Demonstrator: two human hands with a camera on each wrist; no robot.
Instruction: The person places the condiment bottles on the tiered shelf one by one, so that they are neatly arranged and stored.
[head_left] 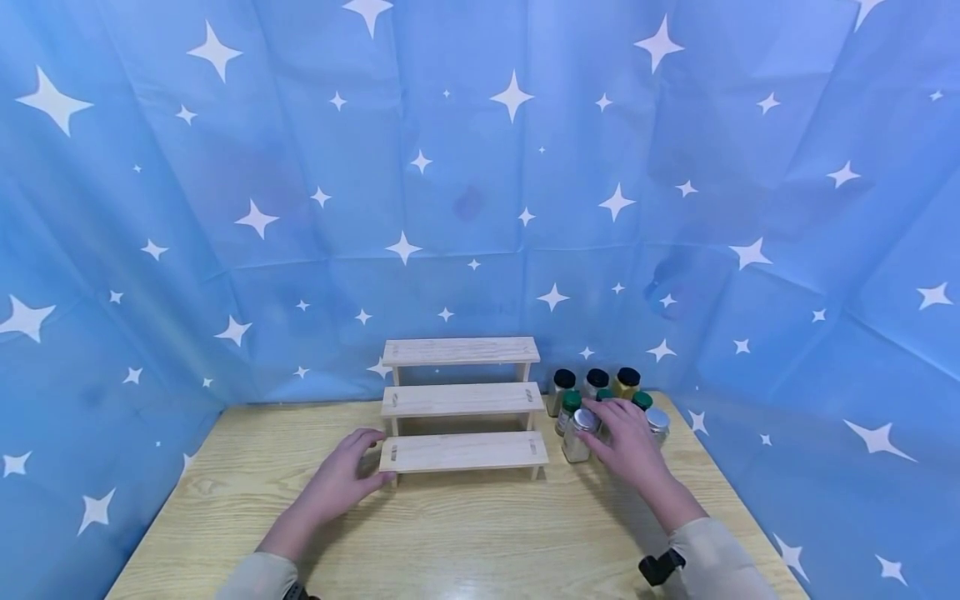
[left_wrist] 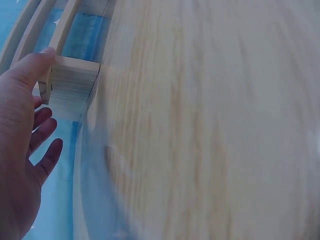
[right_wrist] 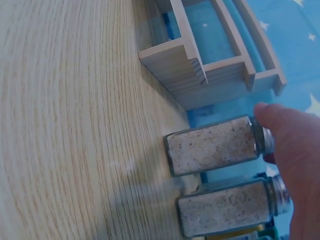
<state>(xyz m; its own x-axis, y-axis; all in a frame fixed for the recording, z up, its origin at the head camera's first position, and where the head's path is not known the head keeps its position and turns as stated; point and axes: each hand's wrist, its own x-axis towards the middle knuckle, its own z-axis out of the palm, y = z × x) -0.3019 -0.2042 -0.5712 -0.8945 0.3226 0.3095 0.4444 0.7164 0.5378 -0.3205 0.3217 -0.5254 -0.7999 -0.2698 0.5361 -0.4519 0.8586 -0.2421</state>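
A three-step wooden display rack (head_left: 465, 452) stands at the back of the table. My left hand (head_left: 345, 475) holds the left end of its lowest step, thumb at the front edge and fingers round the end; in the left wrist view the other fingers (left_wrist: 49, 157) are loosely bent beside it. To the right of the rack, my right hand (head_left: 628, 437) pinches the silver cap of a square glass spice jar (right_wrist: 212, 145) filled with pale speckled grains. The jar is upright, and a second silver-capped jar (right_wrist: 225, 207) stands beside it. The hand partly covers the jars behind.
Behind the right hand are black-capped jars (head_left: 564, 379), one with yellow contents (head_left: 627, 385), and green-capped jars (head_left: 572, 400). A blue star-printed cloth (head_left: 465, 208) hangs close behind the rack and along both sides of the wood-grain table (head_left: 465, 542).
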